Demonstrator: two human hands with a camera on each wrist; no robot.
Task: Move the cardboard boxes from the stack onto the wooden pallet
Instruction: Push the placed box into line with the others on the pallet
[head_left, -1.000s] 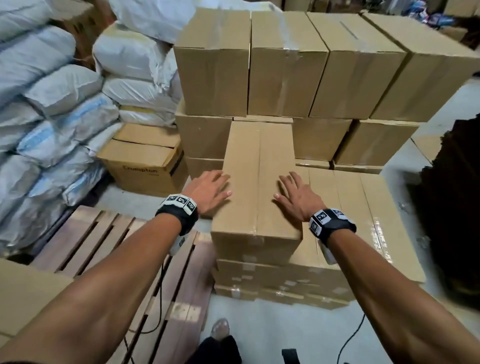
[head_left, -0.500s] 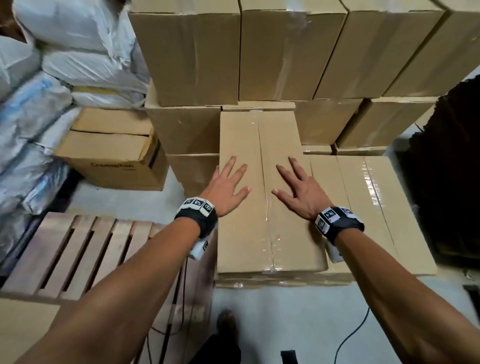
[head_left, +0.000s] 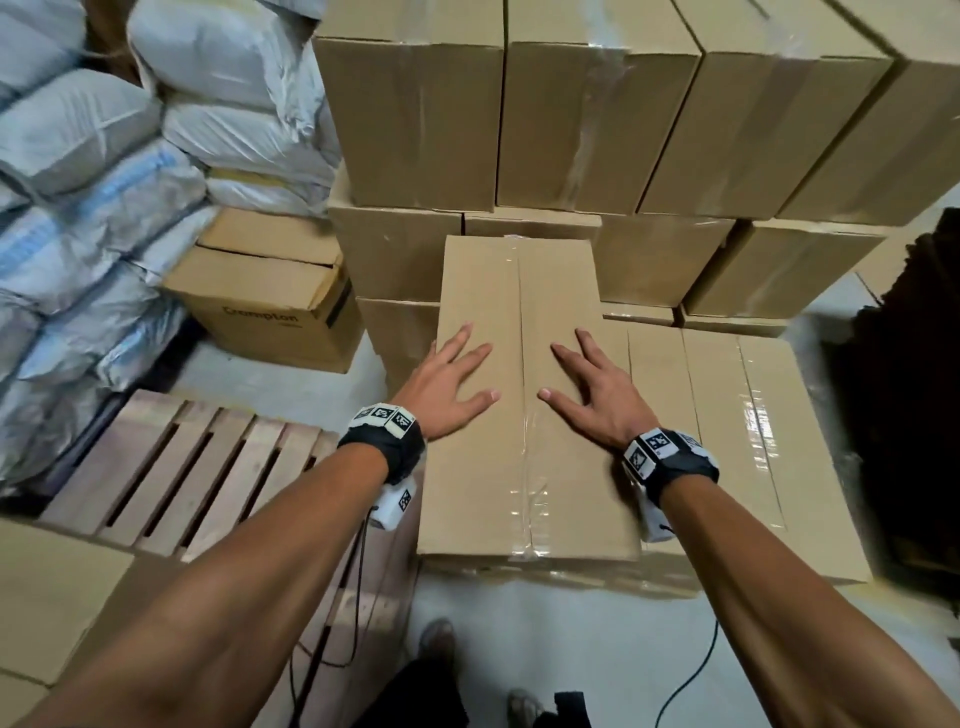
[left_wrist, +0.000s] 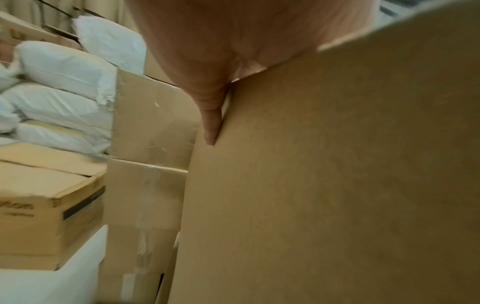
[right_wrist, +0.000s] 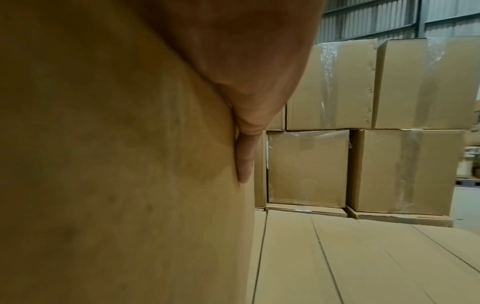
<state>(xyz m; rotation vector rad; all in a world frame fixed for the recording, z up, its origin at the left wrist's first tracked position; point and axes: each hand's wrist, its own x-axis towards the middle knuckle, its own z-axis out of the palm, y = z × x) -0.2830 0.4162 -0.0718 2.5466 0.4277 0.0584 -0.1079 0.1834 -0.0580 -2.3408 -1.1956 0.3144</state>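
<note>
A long taped cardboard box (head_left: 519, 291) lies on top of a low layer of flat boxes (head_left: 737, 415), in front of the tall box stack (head_left: 597, 119). My left hand (head_left: 447, 384) rests flat on the box's top near its left edge, fingers spread. My right hand (head_left: 592, 395) lies flat on the right half, fingers spread too. The left wrist view shows the left hand (left_wrist: 233, 51) pressed against the box (left_wrist: 337, 185). The right wrist view shows the right hand (right_wrist: 246, 61) against the box (right_wrist: 116, 164). The wooden pallet (head_left: 171, 467) sits on the floor to the left.
White sacks (head_left: 104, 208) are piled at the left, with a printed carton (head_left: 270, 306) on the floor beside them. A cardboard sheet (head_left: 47, 597) covers the pallet's near corner. A black cable (head_left: 696, 670) and my feet are on the grey floor below. A dark mass (head_left: 909, 389) stands at the right.
Both hands moved in from the box's side edges onto its top face. The head view has dropped closer over the box.
</note>
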